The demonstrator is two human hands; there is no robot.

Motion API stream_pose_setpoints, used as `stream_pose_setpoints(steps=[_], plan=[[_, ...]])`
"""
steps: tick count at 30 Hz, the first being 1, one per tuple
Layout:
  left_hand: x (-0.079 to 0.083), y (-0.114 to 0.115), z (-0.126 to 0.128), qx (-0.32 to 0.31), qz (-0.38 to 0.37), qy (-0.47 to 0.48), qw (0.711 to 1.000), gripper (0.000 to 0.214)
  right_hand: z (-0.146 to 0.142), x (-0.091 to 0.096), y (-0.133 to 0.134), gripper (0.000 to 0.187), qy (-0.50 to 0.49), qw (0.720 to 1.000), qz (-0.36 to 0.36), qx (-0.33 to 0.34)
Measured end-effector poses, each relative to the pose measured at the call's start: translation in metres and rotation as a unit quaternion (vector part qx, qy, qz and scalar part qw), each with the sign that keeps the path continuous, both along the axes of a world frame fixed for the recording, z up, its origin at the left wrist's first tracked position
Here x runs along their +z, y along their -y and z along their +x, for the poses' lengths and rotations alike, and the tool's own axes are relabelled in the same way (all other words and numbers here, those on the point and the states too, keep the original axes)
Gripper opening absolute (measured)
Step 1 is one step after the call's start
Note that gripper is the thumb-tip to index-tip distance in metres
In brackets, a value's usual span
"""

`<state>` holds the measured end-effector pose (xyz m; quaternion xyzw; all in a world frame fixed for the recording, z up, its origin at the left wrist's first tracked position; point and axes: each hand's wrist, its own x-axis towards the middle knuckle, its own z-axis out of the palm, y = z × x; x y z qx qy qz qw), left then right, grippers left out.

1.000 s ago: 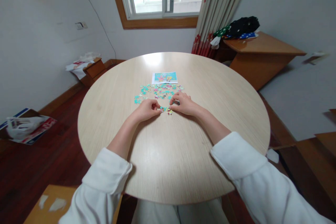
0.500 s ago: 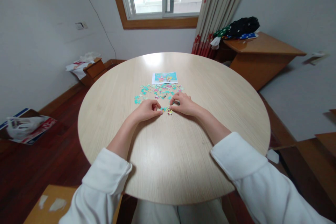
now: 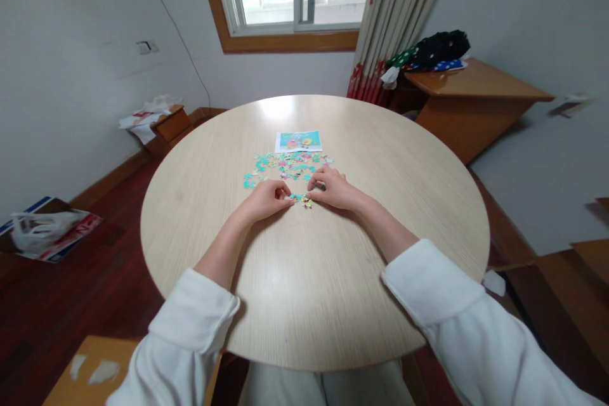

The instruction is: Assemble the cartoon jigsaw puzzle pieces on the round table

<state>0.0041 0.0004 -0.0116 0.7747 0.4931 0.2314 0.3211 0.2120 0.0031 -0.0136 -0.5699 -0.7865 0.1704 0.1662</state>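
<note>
A small cluster of joined jigsaw puzzle pieces (image 3: 306, 202), teal and yellow, lies on the round table between my hands. My left hand (image 3: 267, 198) is closed, its thumb and fingertips pinching at the cluster's left edge. From the other side, my right hand (image 3: 334, 188) has its thumb and forefinger on the upper right part of the cluster. Beyond them, loose puzzle pieces (image 3: 288, 165) in teal, pink and pale yellow are scattered. A printed picture sheet (image 3: 299, 141) with cartoon figures lies flat behind the loose pieces.
The round pale wood table (image 3: 323, 292) reaches close to my lap. A brown desk (image 3: 480, 82) with a heap of dark cloth (image 3: 438, 49) stands at the back right. At the lower left is a wooden stool (image 3: 90, 371), and a plastic bag (image 3: 42, 231) rests on the floor.
</note>
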Motion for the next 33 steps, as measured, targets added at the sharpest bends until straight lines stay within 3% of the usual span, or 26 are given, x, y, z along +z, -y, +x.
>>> stream_pose_setpoints(steps=[23, 33], plan=[[0.0052, 0.0022, 0.0008, 0.004, 0.002, -0.017, 1.000, 0.018, -0.0017, 0.0029, 0.0016, 0.014, -0.003, 1.000, -0.009, -0.005], [0.0013, -0.0004, 0.0017, -0.003, 0.035, 0.012, 0.999, 0.015, -0.0013, 0.0025, 0.0015, 0.014, -0.005, 1.000, -0.007, -0.004]])
